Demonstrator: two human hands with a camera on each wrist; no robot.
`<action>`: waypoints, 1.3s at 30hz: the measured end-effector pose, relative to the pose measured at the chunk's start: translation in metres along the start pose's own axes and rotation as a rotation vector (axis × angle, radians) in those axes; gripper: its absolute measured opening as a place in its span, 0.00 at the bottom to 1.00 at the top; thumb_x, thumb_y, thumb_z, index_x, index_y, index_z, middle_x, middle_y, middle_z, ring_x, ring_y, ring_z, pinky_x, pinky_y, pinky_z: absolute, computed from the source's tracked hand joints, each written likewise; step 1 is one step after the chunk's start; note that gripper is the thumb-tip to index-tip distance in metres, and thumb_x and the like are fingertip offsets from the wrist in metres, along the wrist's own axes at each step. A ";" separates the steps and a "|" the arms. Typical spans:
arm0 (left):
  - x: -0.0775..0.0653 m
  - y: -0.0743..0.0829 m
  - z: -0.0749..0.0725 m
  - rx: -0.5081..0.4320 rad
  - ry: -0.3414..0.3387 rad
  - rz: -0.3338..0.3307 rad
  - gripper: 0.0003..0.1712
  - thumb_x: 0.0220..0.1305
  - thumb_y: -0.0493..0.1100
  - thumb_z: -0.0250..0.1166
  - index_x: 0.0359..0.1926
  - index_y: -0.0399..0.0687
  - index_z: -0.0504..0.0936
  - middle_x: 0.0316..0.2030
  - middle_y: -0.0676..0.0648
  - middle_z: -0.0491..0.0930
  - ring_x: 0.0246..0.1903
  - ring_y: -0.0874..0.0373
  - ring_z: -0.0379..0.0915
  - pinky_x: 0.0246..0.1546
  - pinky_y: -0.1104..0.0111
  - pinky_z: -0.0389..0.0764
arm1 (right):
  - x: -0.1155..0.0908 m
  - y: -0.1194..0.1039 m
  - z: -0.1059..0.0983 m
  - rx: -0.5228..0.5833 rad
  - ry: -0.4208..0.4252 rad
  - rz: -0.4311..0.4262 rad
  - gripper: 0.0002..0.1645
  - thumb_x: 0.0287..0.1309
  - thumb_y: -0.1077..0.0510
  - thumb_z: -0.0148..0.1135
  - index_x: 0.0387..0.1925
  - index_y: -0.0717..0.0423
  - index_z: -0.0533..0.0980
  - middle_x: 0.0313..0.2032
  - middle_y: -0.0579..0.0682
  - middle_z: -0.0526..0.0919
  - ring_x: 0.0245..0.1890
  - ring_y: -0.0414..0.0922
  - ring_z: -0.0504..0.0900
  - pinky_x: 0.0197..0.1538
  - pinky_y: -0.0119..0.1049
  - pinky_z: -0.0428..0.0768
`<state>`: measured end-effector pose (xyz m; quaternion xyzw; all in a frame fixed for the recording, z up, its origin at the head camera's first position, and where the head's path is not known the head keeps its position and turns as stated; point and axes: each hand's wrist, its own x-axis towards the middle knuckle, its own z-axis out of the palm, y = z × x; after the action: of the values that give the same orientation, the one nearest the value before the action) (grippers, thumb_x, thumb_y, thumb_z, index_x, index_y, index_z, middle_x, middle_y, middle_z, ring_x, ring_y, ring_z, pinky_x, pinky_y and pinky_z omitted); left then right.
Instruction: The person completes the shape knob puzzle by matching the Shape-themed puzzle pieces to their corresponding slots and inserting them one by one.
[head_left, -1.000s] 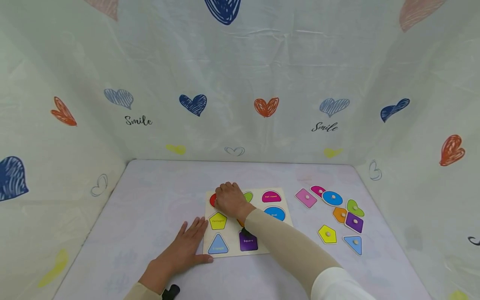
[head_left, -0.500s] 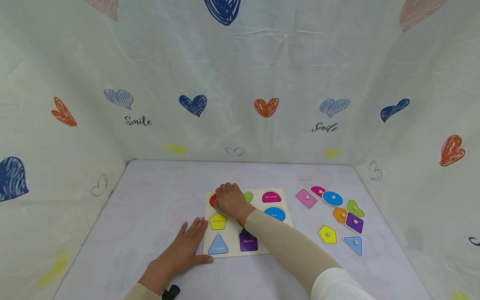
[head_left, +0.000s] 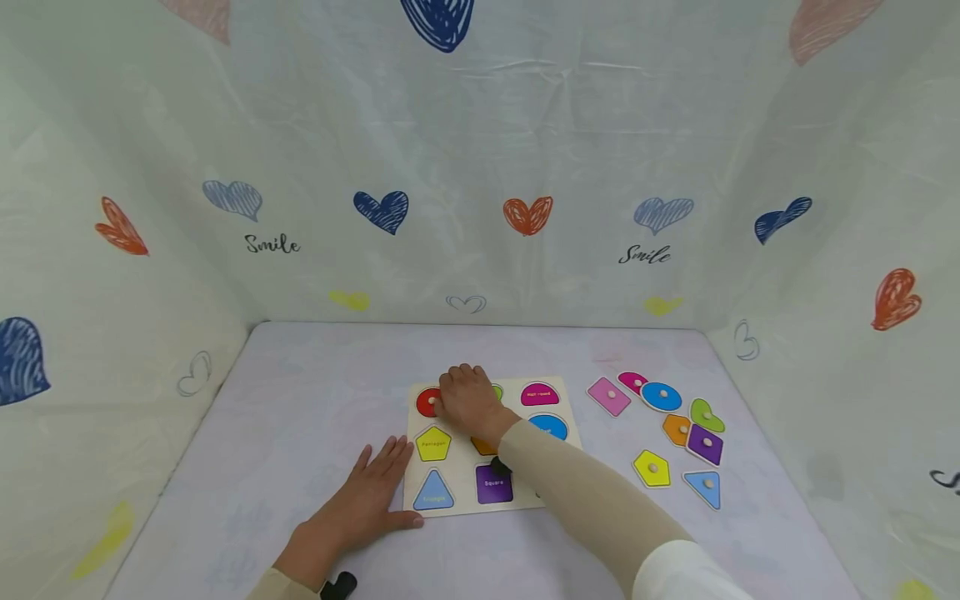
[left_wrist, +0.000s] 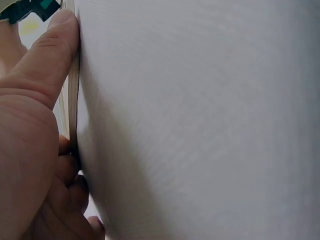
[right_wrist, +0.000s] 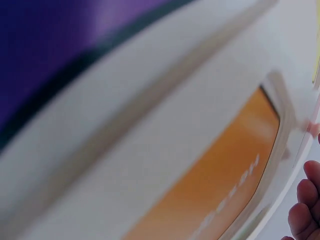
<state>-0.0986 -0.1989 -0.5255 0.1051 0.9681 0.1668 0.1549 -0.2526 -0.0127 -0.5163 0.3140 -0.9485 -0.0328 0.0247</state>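
Note:
A cream shape puzzle board (head_left: 463,467) lies on the white table, with labelled coloured recesses. A red circle (head_left: 427,402) with a small pale knob sits at its far left corner. Just right of that circle, my right hand (head_left: 474,403) hovers over the board with loosely bent fingers and hides part of the green heart recess (head_left: 497,391). No piece shows in its grasp. My left hand (head_left: 367,492) rests spread at the board's left edge; its thumb (left_wrist: 42,60) touches the board's side in the left wrist view. An orange recess (right_wrist: 220,175) shows below the right wrist.
Loose knobbed pieces lie right of the board: a pink rectangle (head_left: 608,397), blue oval (head_left: 661,397), magenta half round (head_left: 632,381), green heart (head_left: 707,415), orange piece (head_left: 676,429), purple square (head_left: 705,445), yellow pentagon (head_left: 651,469) and blue triangle (head_left: 703,488).
My right hand has shifted slightly right, off the red circle, so more of the circle and its knob shows. The left hand stays on the board's edge. The head view has moved slightly.

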 end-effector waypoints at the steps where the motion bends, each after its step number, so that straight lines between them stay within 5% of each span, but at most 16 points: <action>1: 0.000 0.000 0.000 0.001 -0.001 -0.001 0.68 0.51 0.69 0.79 0.83 0.45 0.57 0.83 0.44 0.55 0.84 0.45 0.44 0.83 0.41 0.44 | -0.002 0.002 -0.001 -0.003 0.003 0.002 0.24 0.76 0.40 0.55 0.57 0.52 0.80 0.50 0.48 0.84 0.52 0.46 0.79 0.62 0.41 0.79; 21: 0.002 0.000 0.001 -0.001 0.001 0.003 0.66 0.53 0.66 0.79 0.83 0.46 0.57 0.83 0.45 0.56 0.84 0.44 0.44 0.83 0.42 0.43 | -0.034 0.053 -0.010 0.075 0.069 0.042 0.17 0.76 0.45 0.58 0.46 0.55 0.79 0.37 0.46 0.77 0.42 0.46 0.73 0.50 0.39 0.75; 39: 0.000 0.002 0.000 -0.027 0.022 0.004 0.66 0.52 0.64 0.81 0.84 0.47 0.56 0.83 0.45 0.55 0.84 0.44 0.42 0.83 0.42 0.40 | -0.086 0.123 -0.009 0.104 0.157 0.164 0.17 0.71 0.48 0.66 0.48 0.57 0.81 0.40 0.51 0.82 0.46 0.49 0.78 0.49 0.43 0.78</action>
<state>-0.0980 -0.1975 -0.5249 0.1029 0.9671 0.1814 0.1455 -0.2563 0.1368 -0.5003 0.2376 -0.9666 0.0434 0.0852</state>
